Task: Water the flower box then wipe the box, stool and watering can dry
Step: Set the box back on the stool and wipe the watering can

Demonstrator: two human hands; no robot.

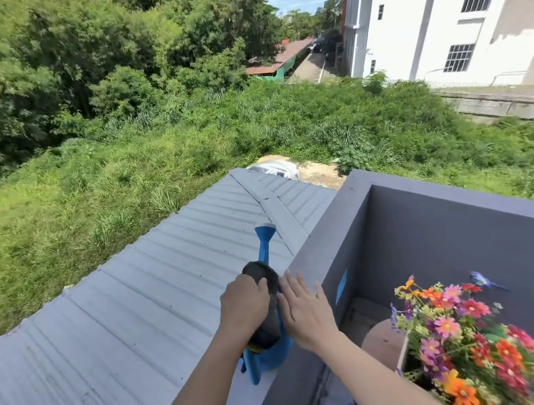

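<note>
Left hand (244, 305) grips cloth (268, 323); right hand (305, 313) flat against watering can (269, 360).

A grey corrugated metal roof (139, 312) is seen at the lower left, just beside a grey parapet wall (457, 233), on whose inner face 1 blue strip (342, 286) is stuck. Behind the roof, a slope of long grass (127, 183) is bordered by dense trees (82, 57). At the upper right a white building (421, 24) with barred windows is shown, and a low red-roofed building (278, 59) is placed far behind.
</note>
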